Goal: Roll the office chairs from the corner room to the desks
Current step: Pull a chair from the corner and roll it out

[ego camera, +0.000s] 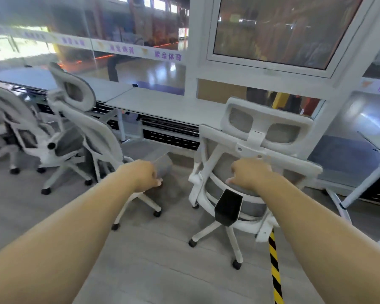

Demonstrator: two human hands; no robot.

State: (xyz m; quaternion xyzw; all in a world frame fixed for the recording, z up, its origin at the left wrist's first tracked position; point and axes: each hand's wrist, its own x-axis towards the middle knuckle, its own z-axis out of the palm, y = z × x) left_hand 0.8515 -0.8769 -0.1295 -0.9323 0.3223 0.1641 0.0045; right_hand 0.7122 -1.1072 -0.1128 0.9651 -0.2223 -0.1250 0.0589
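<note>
Castors are your main risk: the nearest chair stands with its base right beside the yellow-and-black striped strip on the floor, and a wheel catching on it could jolt or tip the chair as you push. Steer too far left and its base may knock the neighbouring chair, whose legs splay out just beside it. Push too hard and the headrest could strike the edge of the counter.

Your right hand sits against the back of the nearest chair below the headrest, fingers loosely curled; whether they actually grip the frame you cannot tell from this view. Your left hand hangs in the gap between the 2 chairs, fingers curled and holding nothing visible (motion blur hides the tips).

That chair is white-framed with a grey mesh back, a black armrest pad and a 5-star base, facing the counter by the glass wall. 2 similar chairs stand further left along the counter.
</note>
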